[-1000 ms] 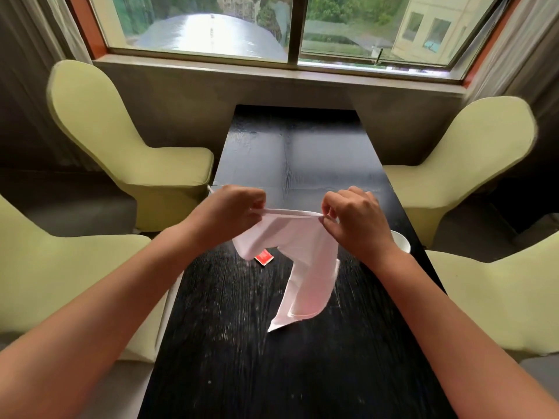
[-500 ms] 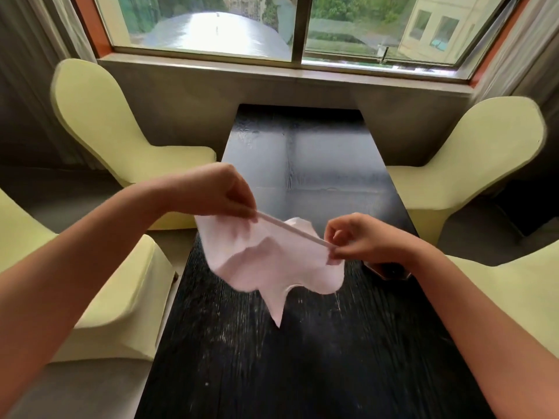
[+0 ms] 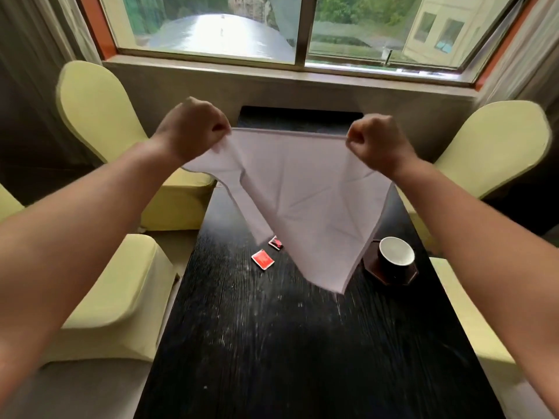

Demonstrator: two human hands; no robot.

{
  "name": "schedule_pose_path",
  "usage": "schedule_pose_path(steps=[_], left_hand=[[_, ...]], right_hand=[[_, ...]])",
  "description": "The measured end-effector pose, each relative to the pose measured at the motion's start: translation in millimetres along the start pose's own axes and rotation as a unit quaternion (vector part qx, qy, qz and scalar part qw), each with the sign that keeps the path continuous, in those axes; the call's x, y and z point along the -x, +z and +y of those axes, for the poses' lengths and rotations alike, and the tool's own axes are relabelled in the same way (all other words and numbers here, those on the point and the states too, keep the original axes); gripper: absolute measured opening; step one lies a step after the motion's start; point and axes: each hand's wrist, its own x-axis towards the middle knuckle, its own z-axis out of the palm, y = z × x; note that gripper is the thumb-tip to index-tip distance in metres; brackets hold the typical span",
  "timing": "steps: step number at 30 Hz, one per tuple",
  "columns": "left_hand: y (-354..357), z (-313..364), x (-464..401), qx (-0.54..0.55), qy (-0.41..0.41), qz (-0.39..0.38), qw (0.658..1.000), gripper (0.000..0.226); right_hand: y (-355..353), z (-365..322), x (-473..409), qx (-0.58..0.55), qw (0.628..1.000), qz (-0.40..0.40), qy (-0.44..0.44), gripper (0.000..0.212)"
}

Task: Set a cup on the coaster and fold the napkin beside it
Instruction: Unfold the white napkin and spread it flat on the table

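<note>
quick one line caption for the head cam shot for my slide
Both hands, left hand and right hand, hold a white napkin stretched above the black table; cup sits on its coaster.

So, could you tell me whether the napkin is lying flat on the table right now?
No, both hands hold the napkin stretched in the air above the table.

We now hold the napkin (image 3: pixel 305 204) spread wide and raised, where a second ago it hung bunched between hands close together. Our left hand (image 3: pixel 193 130) and right hand (image 3: pixel 376 140) are far apart and higher, pulling the top edge taut. The cup (image 3: pixel 396 255) on its coaster (image 3: pixel 393 275) and two red packets (image 3: pixel 262 259) now show.
</note>
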Motion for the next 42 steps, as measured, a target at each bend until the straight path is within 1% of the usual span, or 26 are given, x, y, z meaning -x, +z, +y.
schedule_pose_path(steps=[5, 8, 11, 14, 16, 17, 19, 21, 22, 24, 26, 29, 30, 31, 33, 35, 40, 42], left_hand=[[-16, -8, 8, -0.029, 0.025, 0.075, 0.996, 0.024], [-15, -5, 34, -0.017, 0.038, 0.138, 0.989, 0.028], [2, 6, 77, 0.031, 0.053, 0.161, 0.985, 0.028], [36, 20, 133, 0.067, 0.055, 0.14, 0.986, 0.022], [60, 35, 174, 0.082, 0.063, 0.1, 0.99, 0.014], [72, 43, 194, 0.091, 0.067, 0.084, 0.99, 0.011], [100, 61, 237, 0.105, 0.078, 0.053, 0.99, 0.014], [129, 81, 279, 0.104, 0.077, 0.014, 0.991, 0.014], [144, 90, 299, 0.103, 0.073, 0.004, 0.992, 0.015], [173, 110, 335, 0.113, 0.064, -0.019, 0.991, 0.02], [198, 127, 369, 0.107, 0.054, -0.054, 0.991, 0.014], [229, 145, 414, 0.124, 0.002, -0.134, 0.983, 0.037], [236, 148, 426, 0.129, -0.012, -0.15, 0.98, 0.038], [240, 151, 435, 0.135, -0.02, -0.159, 0.978, 0.033], [246, 156, 448, 0.146, -0.027, -0.167, 0.975, 0.016], [249, 158, 457, 0.149, -0.04, -0.17, 0.973, 0.018], [252, 156, 476, 0.13, -0.049, -0.137, 0.981, 0.018], [250, 156, 487, 0.129, -0.039, -0.123, 0.983, 0.023]], right_hand=[[-31, 13, 9, 0.032, 0.996, 0.073, -0.029, 0.018], [-41, 15, 35, 0.038, 0.996, 0.083, -0.024, 0.02], [-40, 11, 73, 0.027, 0.997, 0.077, -0.015, 0.019], [-22, 10, 133, 0.019, 0.999, 0.049, -0.008, 0.023], [1, 8, 183, 0.01, 1.0, 0.006, -0.01, 0.031], [13, 7, 208, 0.002, 1.0, -0.014, -0.017, 0.031], [40, 5, 258, -0.016, 0.999, -0.041, -0.022, 0.019], [70, 4, 310, -0.039, 0.996, -0.076, -0.006, 0.008], [84, 5, 334, -0.049, 0.995, -0.09, 0.005, 0.009], [110, 9, 381, -0.048, 0.994, -0.099, 0.017, 0.021], [129, 10, 424, -0.043, 0.993, -0.11, 0.021, 0.031], [151, 6, 474, -0.057, 0.988, -0.14, 0.046, 0.03], [157, 5, 486, -0.061, 0.985, -0.153, 0.055, 0.029], [161, 3, 497, -0.065, 0.981, -0.17, 0.063, 0.029], [167, -2, 514, -0.066, 0.976, -0.194, 0.075, 0.022], [168, -6, 525, -0.062, 0.975, -0.198, 0.077, 0.016], [166, -14, 543, -0.046, 0.986, -0.158, 0.027, 0.019], [162, -20, 551, -0.04, 0.986, -0.16, 0.017, 0.018]])
